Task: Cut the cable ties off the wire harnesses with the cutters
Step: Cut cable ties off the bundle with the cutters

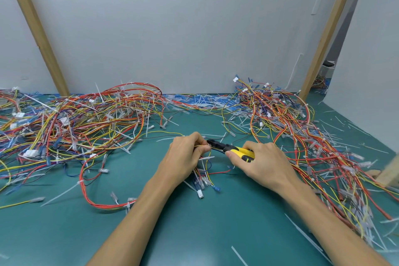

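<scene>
Fingers [197,139] of the left hand [183,155] curled and pinching a small wire harness [203,176]; fingers [232,154] of the right hand [262,163] wrapped tight round the yellow grips of the cutters [232,149]. All places below given relative to the cutters.

1. Green mat [194,233]: work surface, beneath and all round the cutters.
2. Left heap of harnesses [75,121]: red, yellow, orange and blue wires with white ties, well to the left and behind.
3. Right heap of harnesses [302,131]: same colours, to the right, running from behind to the near edge.
4. Held harness: connector ends trailing onto the mat just below the cutters' nose.
5. Cutters: black nose pointing left, touching the held wires at the left fingertips (whether the blades are closed cannot be told).
6. Loose white cable ties [238,255]: scattered over the mat, several nearer the viewer
</scene>
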### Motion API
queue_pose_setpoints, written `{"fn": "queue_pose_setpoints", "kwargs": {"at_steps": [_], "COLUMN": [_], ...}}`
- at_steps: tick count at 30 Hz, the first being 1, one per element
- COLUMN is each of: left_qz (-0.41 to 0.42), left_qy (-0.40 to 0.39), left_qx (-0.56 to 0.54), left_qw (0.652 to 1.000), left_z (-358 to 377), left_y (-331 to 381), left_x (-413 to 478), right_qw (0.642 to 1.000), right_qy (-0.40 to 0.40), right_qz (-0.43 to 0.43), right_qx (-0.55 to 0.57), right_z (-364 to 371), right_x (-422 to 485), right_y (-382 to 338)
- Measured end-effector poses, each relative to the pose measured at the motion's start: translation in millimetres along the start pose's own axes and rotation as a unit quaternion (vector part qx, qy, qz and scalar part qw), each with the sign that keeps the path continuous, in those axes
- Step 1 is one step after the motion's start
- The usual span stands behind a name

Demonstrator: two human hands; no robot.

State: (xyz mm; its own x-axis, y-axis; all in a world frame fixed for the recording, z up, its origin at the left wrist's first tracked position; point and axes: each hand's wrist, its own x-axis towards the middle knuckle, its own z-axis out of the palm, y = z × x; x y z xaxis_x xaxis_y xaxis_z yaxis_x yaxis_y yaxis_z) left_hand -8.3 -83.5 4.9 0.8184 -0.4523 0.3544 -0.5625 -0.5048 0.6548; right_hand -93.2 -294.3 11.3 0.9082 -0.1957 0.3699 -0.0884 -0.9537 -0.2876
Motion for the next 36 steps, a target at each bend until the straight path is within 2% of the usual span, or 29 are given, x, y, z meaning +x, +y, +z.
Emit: {"fn": "queue_pose_setpoints", "kwargs": {"at_steps": [5, 9, 14, 16, 18, 20, 22, 24, 25, 27, 29, 30, 32, 36], "left_qz": [0.049, 0.100, 0.167, 0.183, 0.161, 0.099, 0.027, -0.026, -0.038, -0.026, 0.007, 0.023, 0.041, 0.067], "left_qy": [0.011, 0.032, 0.059, 0.121, 0.229, 0.335, 0.381, 0.343, 0.285, 0.114, -0.030, -0.065, -0.058, 0.074], "left_qx": [-0.002, -0.021, -0.031, -0.022, -0.023, -0.041, -0.048, -0.040, -0.035, -0.002, 0.068, 0.092, 0.100, 0.070], "left_qw": [0.999, 0.994, 0.984, 0.975, 0.960, 0.936, 0.923, 0.938, 0.957, 0.993, 0.997, 0.993, 0.992, 0.993], "left_z": [9.1, 18.1, 16.0, 7.9, -4.0, -16.7, -24.5, -25.1, -23.5, -17.2, -7.6, -3.5, -0.7, -9.1], "left_y": [9.1, 20.2, 27.0, 28.1, 22.9, 12.1, -0.6, -12.6, -16.8, -21.7, -23.3, -23.6, -21.9, -16.0], "left_x": [-4.2, -6.8, -11.4, -9.1, -3.8, 0.9, 2.8, 4.7, 4.8, 4.2, 2.9, 2.8, 3.1, 5.1], "right_qw": [0.983, 0.984, 0.985, 0.979, 0.975, 0.973, 0.971, 0.967, 0.965, 0.961, 0.957, 0.957, 0.960, 0.972], "right_qy": [0.079, 0.035, -0.007, -0.014, -0.017, -0.017, -0.020, -0.025, -0.029, -0.041, -0.054, -0.056, -0.051, -0.032], "right_qz": [0.014, -0.002, 0.034, 0.041, 0.045, 0.044, 0.042, 0.033, 0.028, 0.017, 0.012, 0.011, 0.014, 0.023], "right_qx": [0.164, 0.172, 0.171, 0.200, 0.216, 0.226, 0.236, 0.253, 0.259, 0.273, 0.284, 0.284, 0.276, 0.232], "right_z": [2.8, 4.3, 10.0, 8.7, 7.3, 7.0, 6.9, 5.5, 4.5, 2.0, -0.2, -0.9, -1.0, 1.9], "right_x": [1.7, 1.1, 2.0, 3.8, 4.1, 4.3, 4.8, 5.5, 5.7, 5.6, 5.7, 5.9, 6.0, 6.9], "right_y": [-4.0, -1.9, -1.4, 1.3, 3.6, 4.7, 5.3, 6.8, 7.9, 10.6, 12.3, 12.6, 13.6, 15.7]}}
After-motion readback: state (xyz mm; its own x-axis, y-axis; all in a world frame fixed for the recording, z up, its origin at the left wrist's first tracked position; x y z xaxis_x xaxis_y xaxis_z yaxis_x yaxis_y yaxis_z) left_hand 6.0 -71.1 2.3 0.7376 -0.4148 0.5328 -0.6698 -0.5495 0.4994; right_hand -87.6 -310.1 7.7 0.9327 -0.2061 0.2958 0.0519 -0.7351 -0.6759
